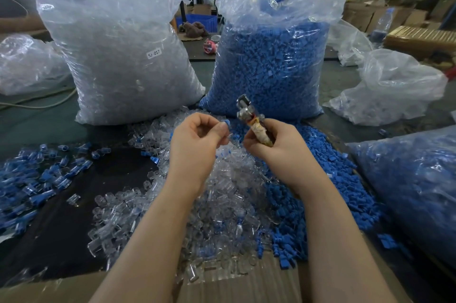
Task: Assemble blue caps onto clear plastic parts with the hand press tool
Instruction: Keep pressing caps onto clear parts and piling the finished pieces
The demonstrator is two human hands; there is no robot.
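- Cardboard sheet [246, 283] at the near edge, right under the forearms. Loose parts spill onto it; probably there to catch runoff from the piles.
- Clear parts pile [222, 204] dead centre between the arms, blue caps pile [328, 179] just to its right. Both feedstocks within a short reach of either hand, so no leaning needed.
- Assembled pieces [37, 179] (clear with blue on them) scattered off to the left on the dark table [98, 204], apart from the raw piles. Reads as the output side, kept separate.
- Left hand [195, 144]: grip is a narrow pinch, fingertips on a small blue cap [226, 123] with what looks like a clear part below it; clear piece is hard to make out. Held up level with the tool's head, close beside it, likely for loading.
- Right hand [278, 147]: grip wrapped around the taped handle of the hand press tool [249, 117], metal head pointing up and away. Tilted toward the left hand so the head is visible while feeding.
- Cap not yet in the tool, as far as I can tell; press step looks pending.
- Further back: big bag of clear parts [118, 55] left, bag of blue caps [271, 60] right, standing upright behind the matching piles as bulk refill.
- Another bag with blue stock [414, 184] on the right.
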